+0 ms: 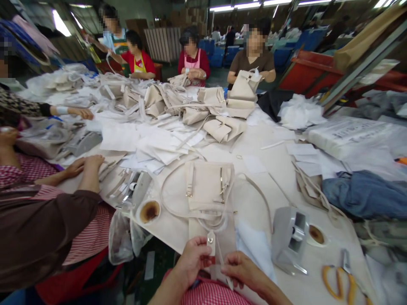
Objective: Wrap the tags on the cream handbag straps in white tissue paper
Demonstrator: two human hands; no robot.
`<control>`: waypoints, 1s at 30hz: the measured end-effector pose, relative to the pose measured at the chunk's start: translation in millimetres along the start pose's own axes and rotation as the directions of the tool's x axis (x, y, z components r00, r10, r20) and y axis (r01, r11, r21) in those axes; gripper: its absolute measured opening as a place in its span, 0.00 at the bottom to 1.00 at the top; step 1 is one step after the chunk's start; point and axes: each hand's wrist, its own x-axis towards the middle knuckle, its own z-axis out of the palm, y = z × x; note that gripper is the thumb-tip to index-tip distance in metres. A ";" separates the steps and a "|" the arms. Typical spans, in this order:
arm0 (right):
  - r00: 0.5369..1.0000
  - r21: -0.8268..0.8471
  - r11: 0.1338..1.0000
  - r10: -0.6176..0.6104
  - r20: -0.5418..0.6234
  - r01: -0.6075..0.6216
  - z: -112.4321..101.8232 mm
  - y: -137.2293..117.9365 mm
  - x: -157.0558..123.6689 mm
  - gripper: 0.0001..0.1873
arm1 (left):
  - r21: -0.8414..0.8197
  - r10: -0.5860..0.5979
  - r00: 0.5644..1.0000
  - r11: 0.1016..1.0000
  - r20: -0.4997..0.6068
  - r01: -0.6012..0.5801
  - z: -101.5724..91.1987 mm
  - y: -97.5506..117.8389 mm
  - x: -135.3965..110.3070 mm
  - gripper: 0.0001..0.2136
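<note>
Close to the table's near edge, my left hand (194, 262) pinches a beige strap tab (211, 246) that carries a round metal snap. Just right of it, the fingers of my right hand (242, 271) are closed on a thin whitish strip (221, 253); its material is unclear. Beyond both hands a beige handbag (206, 186) lies flat, flap outward, with small gold-coloured buckles and a zip. Its long strap (163, 186) loops out to the left. The bag's lower part runs toward my hands, partly under clear film.
Grey tape dispensers (289, 239) stand right and left, each near a cup-like round (316, 234) with brown contents. Yellow-handled scissors (338, 281) lie at the right. White sheets (159, 146) and piled beige bags (222, 127) cover the far table. A co-worker's arm (90, 178) rests left; others work opposite.
</note>
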 end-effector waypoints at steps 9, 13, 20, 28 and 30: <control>0.986 0.128 0.984 -0.109 -0.128 0.126 15.1 -5.2 4.9 0.09 | 0.160 -0.116 0.993 0.981 0.009 0.113 -8.6 1.6 -2.5 0.11; 0.977 0.165 0.975 -0.119 -0.177 0.149 22.7 -1.2 14.5 0.14 | 0.302 -0.083 0.995 0.948 -0.057 0.097 -8.7 -1.8 -1.9 0.09; 0.963 0.314 0.932 -0.102 -0.250 0.180 31.1 3.2 17.5 0.17 | 0.535 0.184 0.975 0.840 -0.121 -0.092 4.9 -4.1 5.0 0.13; 0.932 0.599 0.774 0.029 -0.360 0.207 41.6 11.0 20.6 0.12 | 0.692 0.442 0.895 0.665 -0.062 -0.280 18.6 1.8 -5.1 0.11; 0.933 0.651 0.723 0.023 -0.359 0.233 43.0 16.3 21.1 0.16 | 0.672 0.457 0.888 0.672 -0.047 -0.310 17.6 2.5 -3.0 0.11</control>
